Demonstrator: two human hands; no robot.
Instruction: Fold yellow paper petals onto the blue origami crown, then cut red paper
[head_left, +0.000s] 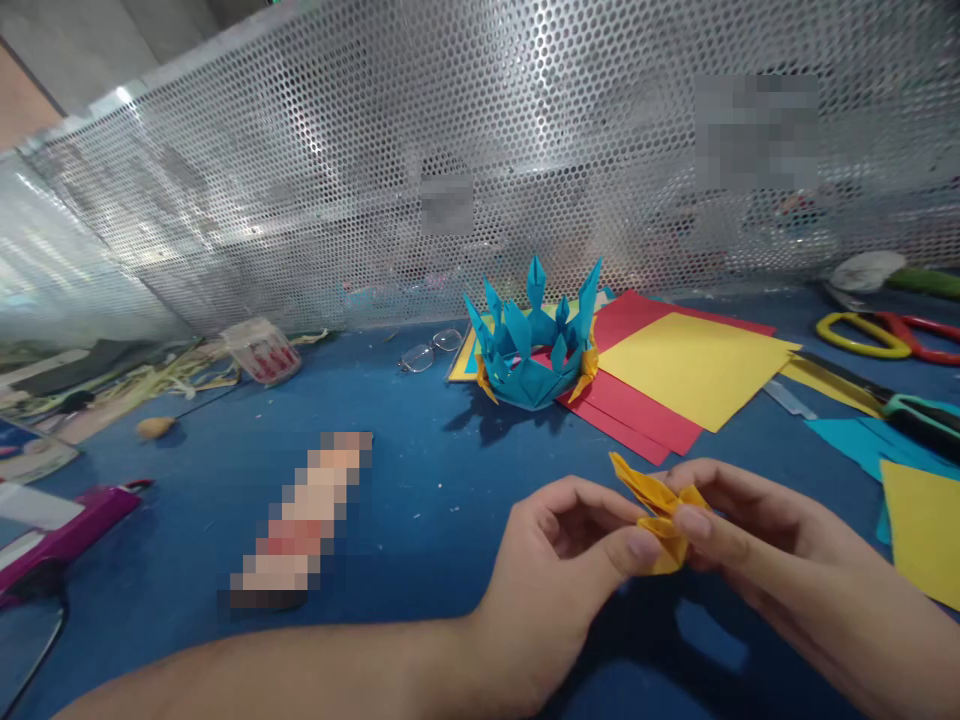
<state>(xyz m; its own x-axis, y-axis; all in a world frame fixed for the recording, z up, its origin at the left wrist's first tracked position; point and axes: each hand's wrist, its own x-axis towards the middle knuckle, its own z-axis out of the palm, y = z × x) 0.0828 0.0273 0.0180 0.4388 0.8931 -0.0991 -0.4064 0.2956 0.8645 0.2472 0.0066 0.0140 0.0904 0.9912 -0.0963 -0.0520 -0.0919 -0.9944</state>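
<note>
Both my hands pinch a small folded yellow-orange paper piece (664,545) above the blue table. My left hand (559,570) has its thumb and fingers closed on the left side of the piece. From the right, my right hand (772,540) grips it with the thumb on top; its other fingers are partly hidden behind. One pointed tip of the folded paper sticks up to the left. Beyond my hands stands a blue folded-paper crown (532,350) with several upright points and yellow-orange paper pieces on its sides.
Yellow paper sheets (697,370) and red sheets (637,425) lie right of the crown. Scissors (862,335) and blue paper (847,440) are farther right. Eyeglasses (420,357), a clear cup (262,355) and a purple glue gun (75,540) sit leftward. A perforated metal panel (337,150) rises behind.
</note>
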